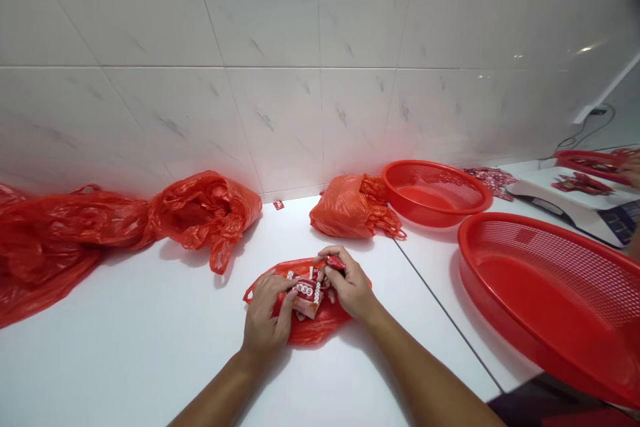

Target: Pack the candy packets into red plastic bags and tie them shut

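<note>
My left hand (pixel 267 313) has its thumb and index finger on the near-left edge of a small red-and-white packet (pixel 307 290) with dotted edges, its other fingers curled over the bag. A small shiny red sachet (pixel 335 263) sits in my right hand (pixel 350 283), pinched between thumb and fingers just above the packets. Beneath both hands a red plastic bag (pixel 317 330) lies spread on the white table, with several packets on it, partly covered by my fingers.
Red plastic bags (pixel 200 207) line the wall at left, and a filled one (pixel 343 207) lies ahead. Red baskets (pixel 435 170) (pixel 500 327) stand to the right. Beyond them are a scale (pixel 575 203), loose sachets (pixel 490 180) and another person's hand (pixel 630 167). One sachet (pixel 279 205) lies by the wall.
</note>
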The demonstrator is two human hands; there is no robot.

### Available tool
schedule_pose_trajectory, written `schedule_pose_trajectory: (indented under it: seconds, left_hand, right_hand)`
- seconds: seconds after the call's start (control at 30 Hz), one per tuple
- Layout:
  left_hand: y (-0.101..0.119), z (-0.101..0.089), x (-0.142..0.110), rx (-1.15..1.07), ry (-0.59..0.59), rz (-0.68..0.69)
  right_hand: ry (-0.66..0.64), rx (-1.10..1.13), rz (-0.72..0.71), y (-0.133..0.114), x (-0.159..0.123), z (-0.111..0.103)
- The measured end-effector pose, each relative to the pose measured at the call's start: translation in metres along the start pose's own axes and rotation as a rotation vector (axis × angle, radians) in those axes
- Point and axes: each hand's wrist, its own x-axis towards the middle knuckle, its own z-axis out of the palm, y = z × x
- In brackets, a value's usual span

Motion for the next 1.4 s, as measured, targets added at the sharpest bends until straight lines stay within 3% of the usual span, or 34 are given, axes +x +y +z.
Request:
schedule_pose_trajectory:
  seconds: [0.1,0.2,0.27,0.4,0.5,0.6,0.73,0.83,0.97,1.03,1.13,1.27,1.33,1.4]
  left_hand:
    - [-0.004,0.0,0.003,0.072,-0.125,-0.062]
    - [-0.007,0.001,0.005,0.149,-0.336,-0.169]
    - [-0.008,0.001,0.005,0.165,-0.365,-0.21]
    - [-0.009,0.002,0.003,0.136,-0.349,-0.226]
    - [-0.008,0.002,0.001,0.111,-0.258,-0.233]
    - [-0.007,0.0,0.002,0.146,-0.063,-0.266]
    - [-0.019,-0.008,0.006,0.26,0.127,-0.346]
    - [-0.034,-0.015,0.01,0.307,0.074,-0.473]
    - [-0.041,-0.02,0.014,0.301,-0.135,-0.658]
    - [-0.038,-0.021,0.015,0.314,-0.217,-0.707]
    - [-0.035,-0.023,0.017,0.32,-0.27,-0.729]
    - [-0.036,-0.027,0.018,0.287,-0.245,-0.737]
    - [-0.037,-0.03,0.019,0.268,-0.199,-0.748]
    - [-0.038,-0.034,0.02,0.236,-0.134,-0.763]
  right_hand:
    - [0.123,0.157,0.02,0.002,0.003,-0.004]
    - [0.252,0.102,-0.015,0.0,0.004,-0.006]
    - [0.281,-0.002,-0.057,-0.002,0.004,-0.006]
    - [0.097,-0.358,-0.136,0.0,0.002,-0.005]
    - [-0.056,-0.577,-0.119,0.003,0.001,-0.004]
    - [0.063,-0.557,-0.159,-0.001,0.001,-0.006]
    - [0.345,-0.259,-0.386,-0.011,-0.002,-0.012]
    - [0.254,-0.159,-0.421,-0.014,-0.005,-0.012]
    - [-0.179,-0.506,-0.273,-0.012,-0.006,-0.006]
    - [-0.235,-0.629,-0.267,-0.01,-0.005,-0.005]
    - [-0.056,-0.649,-0.322,-0.011,-0.001,-0.011]
    - [0.226,-0.679,-0.326,-0.018,0.005,-0.034]
    - [0.252,-0.729,-0.252,-0.021,0.006,-0.045]
    - [0.177,-0.829,-0.125,-0.023,0.006,-0.054]
